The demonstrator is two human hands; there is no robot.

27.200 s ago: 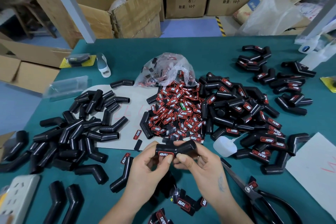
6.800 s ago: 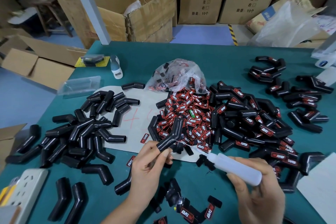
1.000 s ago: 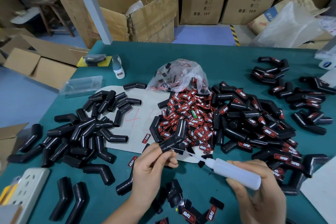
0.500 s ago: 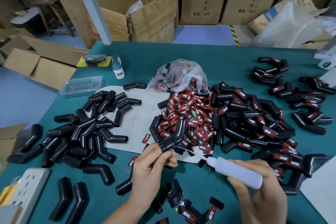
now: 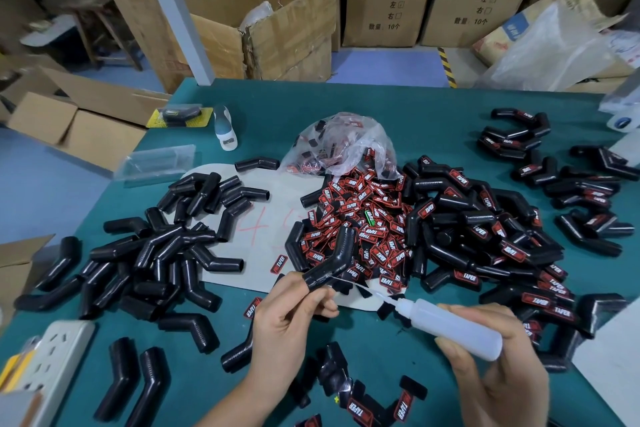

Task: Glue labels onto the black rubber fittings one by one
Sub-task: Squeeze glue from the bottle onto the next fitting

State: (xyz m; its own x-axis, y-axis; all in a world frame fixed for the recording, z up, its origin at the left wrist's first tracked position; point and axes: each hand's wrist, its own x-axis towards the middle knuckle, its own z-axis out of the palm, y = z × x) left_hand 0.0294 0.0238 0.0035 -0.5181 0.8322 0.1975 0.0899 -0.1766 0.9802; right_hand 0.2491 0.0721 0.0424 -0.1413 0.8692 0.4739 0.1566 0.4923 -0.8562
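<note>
Black rubber fitting pinched in left hand: smooth, semi-matt, faint sheen, fine ribbing at the bend. Glue bottle gripped in right hand: translucent white plastic, soft-looking, matt, with a thin pale nozzle. Loose labels: rubbery, red and black, raised lettering, slightly glossy. Label bag: thin clear plastic film, crinkled, shiny. Table cover: teal, matt, cloth-like. Sheet under the pile: pale card or paper, dull, marked in red. Boxes behind: brown corrugated cardboard, rough, torn at edges. Power strip: off-white hard plastic, smooth.
</note>
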